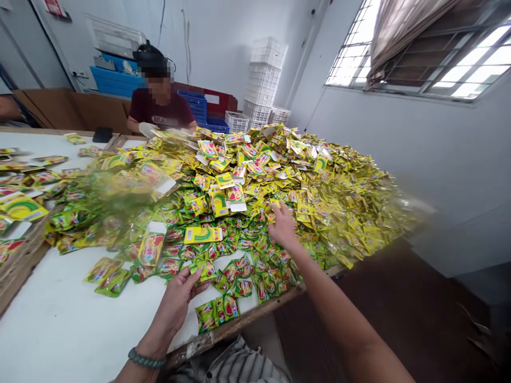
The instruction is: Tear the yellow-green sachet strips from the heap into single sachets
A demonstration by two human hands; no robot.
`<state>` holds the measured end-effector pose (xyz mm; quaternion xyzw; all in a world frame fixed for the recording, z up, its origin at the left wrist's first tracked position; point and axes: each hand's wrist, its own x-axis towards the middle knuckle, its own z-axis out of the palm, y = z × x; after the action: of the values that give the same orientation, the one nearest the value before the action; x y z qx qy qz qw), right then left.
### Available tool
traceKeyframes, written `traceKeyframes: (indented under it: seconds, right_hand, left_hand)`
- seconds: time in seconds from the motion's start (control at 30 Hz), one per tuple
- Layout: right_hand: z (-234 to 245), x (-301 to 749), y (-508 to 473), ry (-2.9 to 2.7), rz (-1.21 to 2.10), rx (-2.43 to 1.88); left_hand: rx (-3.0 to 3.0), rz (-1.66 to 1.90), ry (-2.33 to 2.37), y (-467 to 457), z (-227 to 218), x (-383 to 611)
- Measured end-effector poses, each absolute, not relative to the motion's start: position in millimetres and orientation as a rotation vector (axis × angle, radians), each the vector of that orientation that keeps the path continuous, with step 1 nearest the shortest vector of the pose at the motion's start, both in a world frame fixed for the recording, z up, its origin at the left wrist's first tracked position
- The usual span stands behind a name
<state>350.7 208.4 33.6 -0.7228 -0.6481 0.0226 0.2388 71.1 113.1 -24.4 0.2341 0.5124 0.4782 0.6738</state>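
My left hand point(180, 295) is closed, with thumb and fingers pinching a small green candy packet point(205, 271) just above the table. My right hand point(282, 226) reaches into the slope of a large heap of packets, its fingers stretched out and touching yellow packets point(305, 208). I cannot make out anything held in it. Between and below my hands lie green packets with red fruit pictures point(243, 288). A yellow box point(203, 234) lies flat past my left hand, and another yellow box point(151, 243) leans on packets to its left.
A wooden rim point(255, 315) edges the white table point(59, 303) on my side. Across the heap sits a person point(159, 106) wearing a dark red shirt. White crates point(263, 80) are stacked at the wall. More boxes point(24, 206) lie beyond a wooden divider on the left.
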Motion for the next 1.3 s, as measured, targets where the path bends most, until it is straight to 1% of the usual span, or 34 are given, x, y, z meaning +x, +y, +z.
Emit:
traceKeyframes:
  seconds: [0.03,0.1,0.3,0.4,0.5,0.6,0.73,0.83,0.9,1.0,1.07,1.2,1.3]
  right_hand:
    - [34,364,221,-1.859,0.081,-2.073]
    - [31,378,238,-2.019,0.086,-2.120]
    - [9,362,226,-2.291,-0.196,-1.880]
    - [0,358,214,-2.308,-0.259,-1.816]
    - [-6,352,205,-2.227,-0.233,-1.695]
    - [-9,329,190,-2.122,-0.054,-1.486]
    - [-17,280,160,-2.026,0.365,-1.233]
    - [-23,250,141,-1.841,0.670,-1.255]
    - [-23,237,130,-1.678,0.938,-1.273]
    - [-18,223,118,-1.545,1.340,-1.161]
    - [-16,215,114,-1.521,1.434,-1.146]
    - [-20,207,117,-1.378,1.463,-1.247]
    - [-23,207,120,-1.264,1.513,-1.241]
  left_hand:
    - [0.475,1.058,1.139,113,-23,72]
    - [0.399,1.050,1.117,114,-21,75]
    - [0.340,1.094,1.039,118,-21,80]
    - [0.372,1.097,1.049,119,-22,80]
    - [0.399,1.095,1.018,116,-22,78]
    - [0.416,1.098,0.989,113,-22,76]
    - [0.519,1.146,1.041,109,-24,70]
    - [0.612,1.212,1.133,108,-26,65]
    - [0.604,1.239,1.185,107,-27,61]
    - [0.568,1.216,1.201,105,-28,58]
    - [0.584,1.182,1.177,103,-28,58]
    - [0.642,1.154,1.140,98,-25,59]
    - [0.698,1.144,1.138,95,-25,57]
